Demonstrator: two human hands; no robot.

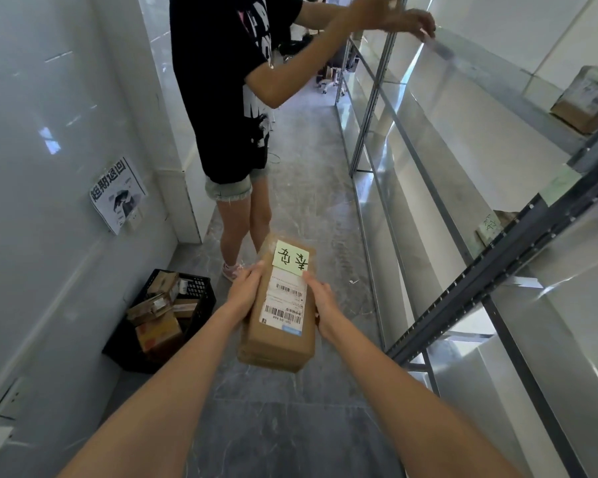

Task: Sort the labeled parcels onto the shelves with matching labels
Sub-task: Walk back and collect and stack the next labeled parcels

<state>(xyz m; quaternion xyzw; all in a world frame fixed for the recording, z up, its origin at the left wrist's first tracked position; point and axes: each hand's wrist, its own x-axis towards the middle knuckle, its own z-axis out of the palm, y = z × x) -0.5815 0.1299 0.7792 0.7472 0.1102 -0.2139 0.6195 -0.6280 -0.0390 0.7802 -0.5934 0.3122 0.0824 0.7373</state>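
A person stands in a narrow aisle, metal shelving [470, 188] to the right, holding a labelled parcel.

Left hand [246, 288] and right hand [320, 301] grip the brown parcel [278, 326] by its sides at waist height; its green note [292, 258] faces up. Likely step: reading the label. Next: find the shelf's matching tag [491, 226].

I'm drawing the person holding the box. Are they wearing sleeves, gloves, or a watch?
No. Both forearms are bare up to the picture's edge, with no sleeves showing. The left hand and the right hand have no gloves, rings, watch or bracelets.
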